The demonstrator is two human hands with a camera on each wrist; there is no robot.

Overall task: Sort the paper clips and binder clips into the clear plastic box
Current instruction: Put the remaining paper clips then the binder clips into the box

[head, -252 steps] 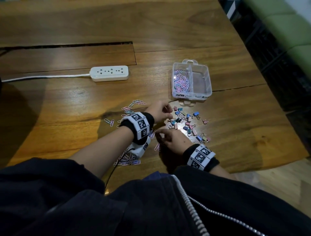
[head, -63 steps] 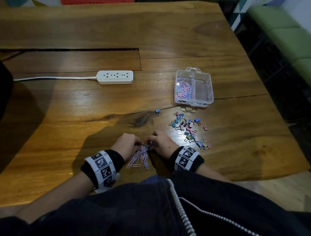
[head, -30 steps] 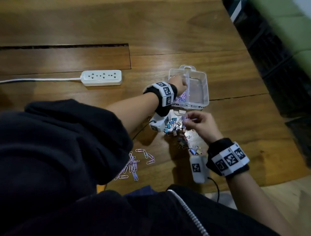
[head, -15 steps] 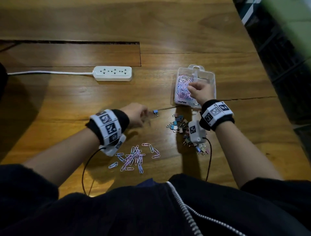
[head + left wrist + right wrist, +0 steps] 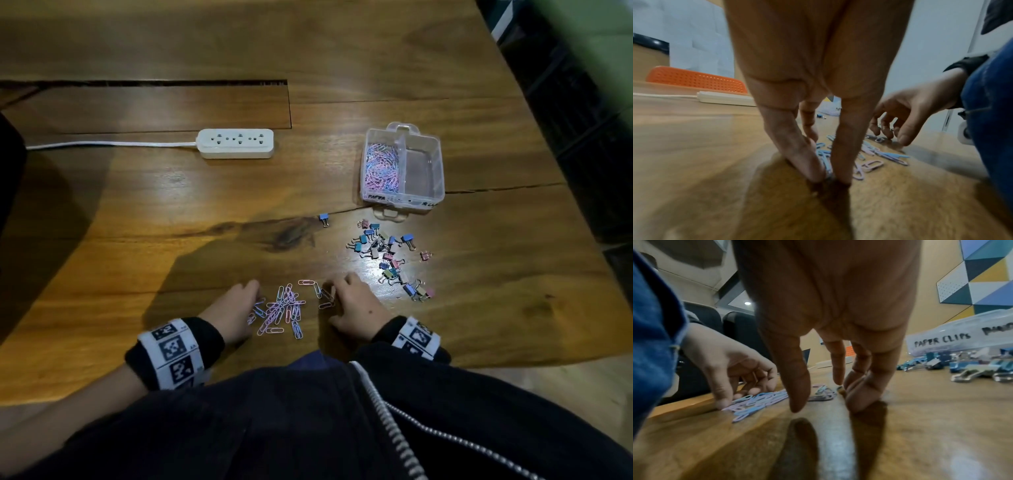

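Both hands (image 5: 236,313) flank loose paper clips (image 5: 279,310) on table.

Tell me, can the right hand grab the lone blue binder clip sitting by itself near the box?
Probably yes. The lone blue binder clip lies apart on bare table, with nothing over it. The right hand is down at the paper clips and would have to reach forward.

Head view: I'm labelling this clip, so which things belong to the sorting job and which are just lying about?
Part of the job:
- loose paper clips, between left hand and right hand
- binder clips, plus one stray blue binder clip
- clear plastic box, paper clips in its left compartment

Just lying about:
- white power strip
- orange perforated object
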